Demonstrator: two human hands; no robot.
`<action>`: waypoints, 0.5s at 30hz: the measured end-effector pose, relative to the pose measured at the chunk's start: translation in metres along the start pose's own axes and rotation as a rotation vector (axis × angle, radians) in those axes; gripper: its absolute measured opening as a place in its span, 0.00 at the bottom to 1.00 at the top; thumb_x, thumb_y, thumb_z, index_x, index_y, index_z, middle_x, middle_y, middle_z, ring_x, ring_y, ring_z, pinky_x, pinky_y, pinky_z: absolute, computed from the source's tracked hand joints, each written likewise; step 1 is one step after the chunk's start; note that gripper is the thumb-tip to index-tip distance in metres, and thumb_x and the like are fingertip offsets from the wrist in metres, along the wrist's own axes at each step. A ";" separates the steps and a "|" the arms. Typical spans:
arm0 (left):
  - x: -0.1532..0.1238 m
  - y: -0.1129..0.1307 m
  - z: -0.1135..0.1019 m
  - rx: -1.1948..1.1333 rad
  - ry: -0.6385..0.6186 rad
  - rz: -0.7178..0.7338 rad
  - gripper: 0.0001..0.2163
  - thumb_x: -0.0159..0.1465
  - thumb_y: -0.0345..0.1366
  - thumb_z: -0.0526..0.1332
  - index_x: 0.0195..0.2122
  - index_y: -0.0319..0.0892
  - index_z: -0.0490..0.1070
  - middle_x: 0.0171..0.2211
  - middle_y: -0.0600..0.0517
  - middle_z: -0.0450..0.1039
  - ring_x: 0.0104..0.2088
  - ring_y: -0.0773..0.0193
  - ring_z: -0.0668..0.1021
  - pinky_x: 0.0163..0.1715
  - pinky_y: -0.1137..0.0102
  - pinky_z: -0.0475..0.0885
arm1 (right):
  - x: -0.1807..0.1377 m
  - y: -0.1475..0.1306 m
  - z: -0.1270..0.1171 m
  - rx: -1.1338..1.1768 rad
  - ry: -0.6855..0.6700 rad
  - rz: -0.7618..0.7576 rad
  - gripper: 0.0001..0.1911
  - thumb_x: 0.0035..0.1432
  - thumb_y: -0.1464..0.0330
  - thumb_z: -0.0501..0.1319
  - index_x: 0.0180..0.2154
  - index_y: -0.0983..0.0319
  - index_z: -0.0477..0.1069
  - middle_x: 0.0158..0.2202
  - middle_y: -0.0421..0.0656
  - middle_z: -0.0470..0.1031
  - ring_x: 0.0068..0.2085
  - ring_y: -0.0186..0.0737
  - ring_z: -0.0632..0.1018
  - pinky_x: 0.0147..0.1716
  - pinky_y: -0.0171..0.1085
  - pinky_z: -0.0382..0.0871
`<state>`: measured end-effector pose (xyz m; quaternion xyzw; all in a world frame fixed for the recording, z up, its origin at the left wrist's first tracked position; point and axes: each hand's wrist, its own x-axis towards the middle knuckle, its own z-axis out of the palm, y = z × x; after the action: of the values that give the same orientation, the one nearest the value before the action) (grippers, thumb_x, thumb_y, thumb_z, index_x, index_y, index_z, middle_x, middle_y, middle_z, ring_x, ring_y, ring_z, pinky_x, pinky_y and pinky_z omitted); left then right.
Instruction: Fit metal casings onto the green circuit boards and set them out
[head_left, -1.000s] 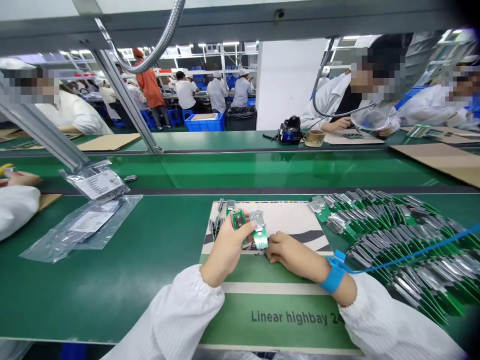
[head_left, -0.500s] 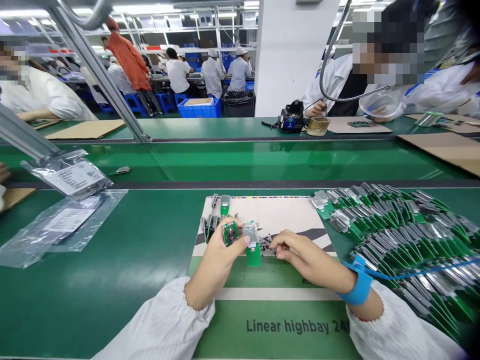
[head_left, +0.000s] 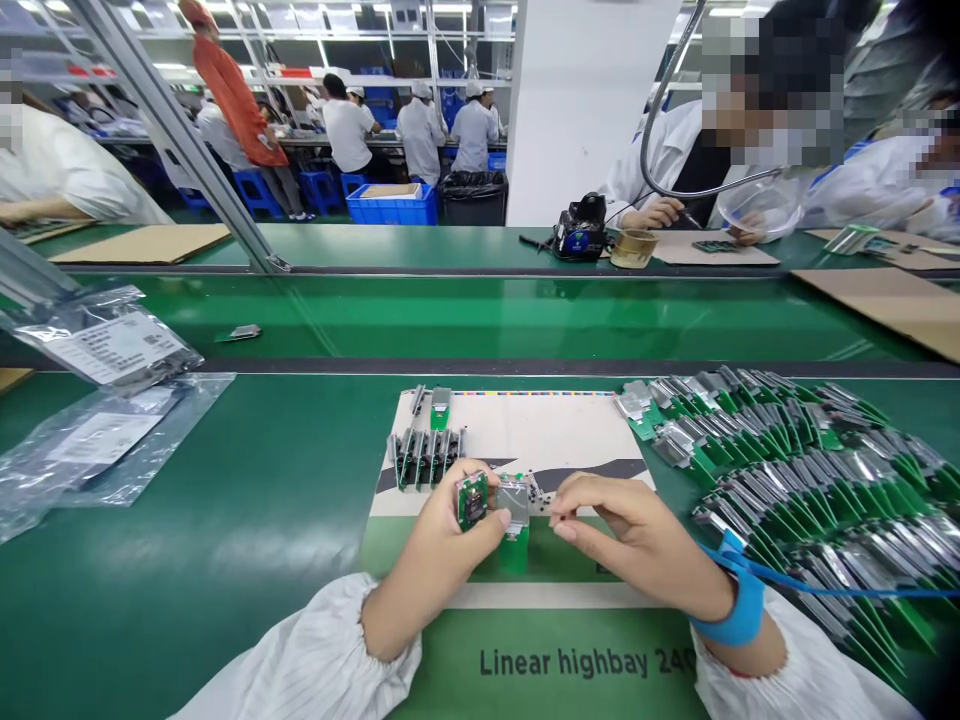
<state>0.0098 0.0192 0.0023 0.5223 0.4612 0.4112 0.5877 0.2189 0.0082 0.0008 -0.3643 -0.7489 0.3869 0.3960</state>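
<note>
My left hand [head_left: 442, 555] grips a small green circuit board [head_left: 472, 502] with a dark component on its face. Its thumb lies beside a green board with a silver metal shield [head_left: 514, 510], which stands just in front of it. My right hand [head_left: 637, 530] reaches in from the right, fingertips pinched at a tangle of small dark parts [head_left: 537, 490]. Whether those fingers hold anything is hidden. Both hands work at the front edge of a pale printed mat [head_left: 540, 430], where several boards [head_left: 424, 458] stand in a row.
Many shielded green boards [head_left: 795, 470] lie in overlapping rows to the right. Plastic bags with labels [head_left: 97, 440] lie on the left. A blue wrist strap [head_left: 742, 610] circles my right wrist, its cord running right. A green conveyor belt [head_left: 525, 315] runs behind, with co-workers beyond.
My hands have shifted slightly toward me, uncovering the row of boards on the mat. The view has tilted, so the whole scene sits higher in the picture.
</note>
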 end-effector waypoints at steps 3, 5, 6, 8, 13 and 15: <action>-0.002 -0.001 0.002 0.007 -0.042 -0.013 0.09 0.54 0.34 0.65 0.33 0.46 0.65 0.29 0.55 0.65 0.28 0.63 0.69 0.29 0.70 0.64 | -0.001 -0.001 -0.001 0.037 0.031 -0.029 0.04 0.65 0.66 0.59 0.37 0.56 0.72 0.32 0.42 0.76 0.34 0.40 0.76 0.30 0.38 0.71; -0.004 -0.002 0.004 0.022 -0.075 -0.010 0.09 0.54 0.34 0.65 0.32 0.46 0.64 0.28 0.56 0.63 0.26 0.64 0.68 0.27 0.70 0.63 | -0.001 -0.002 -0.003 0.054 0.052 -0.050 0.04 0.64 0.65 0.60 0.36 0.56 0.73 0.32 0.43 0.77 0.35 0.40 0.77 0.31 0.39 0.73; -0.005 -0.003 0.004 0.035 -0.088 -0.004 0.09 0.54 0.33 0.64 0.32 0.46 0.64 0.28 0.56 0.63 0.26 0.65 0.67 0.27 0.70 0.63 | -0.002 -0.002 -0.003 0.058 0.063 -0.059 0.04 0.64 0.65 0.61 0.36 0.56 0.73 0.32 0.42 0.77 0.35 0.40 0.77 0.32 0.39 0.73; -0.007 -0.005 0.005 0.055 -0.112 0.004 0.08 0.55 0.33 0.63 0.33 0.46 0.64 0.27 0.57 0.62 0.25 0.65 0.65 0.27 0.70 0.62 | -0.003 -0.004 -0.004 0.067 0.092 -0.072 0.02 0.63 0.67 0.62 0.35 0.56 0.73 0.33 0.42 0.78 0.36 0.40 0.77 0.34 0.39 0.73; -0.013 -0.011 0.007 0.054 -0.193 -0.055 0.07 0.58 0.34 0.61 0.35 0.47 0.62 0.27 0.56 0.63 0.25 0.64 0.65 0.25 0.70 0.62 | -0.006 -0.006 -0.002 0.129 0.152 -0.007 0.03 0.62 0.70 0.62 0.36 0.54 0.71 0.30 0.42 0.75 0.32 0.40 0.76 0.28 0.39 0.72; -0.014 -0.012 0.008 0.087 -0.188 -0.039 0.07 0.58 0.35 0.61 0.35 0.47 0.62 0.28 0.55 0.63 0.25 0.64 0.65 0.25 0.70 0.62 | -0.006 -0.006 -0.001 0.094 0.146 -0.018 0.04 0.63 0.70 0.61 0.37 0.54 0.72 0.30 0.42 0.75 0.31 0.41 0.75 0.28 0.39 0.71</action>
<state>0.0142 0.0022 -0.0078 0.5744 0.4315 0.3286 0.6131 0.2208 0.0009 0.0043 -0.3657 -0.7021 0.3906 0.4698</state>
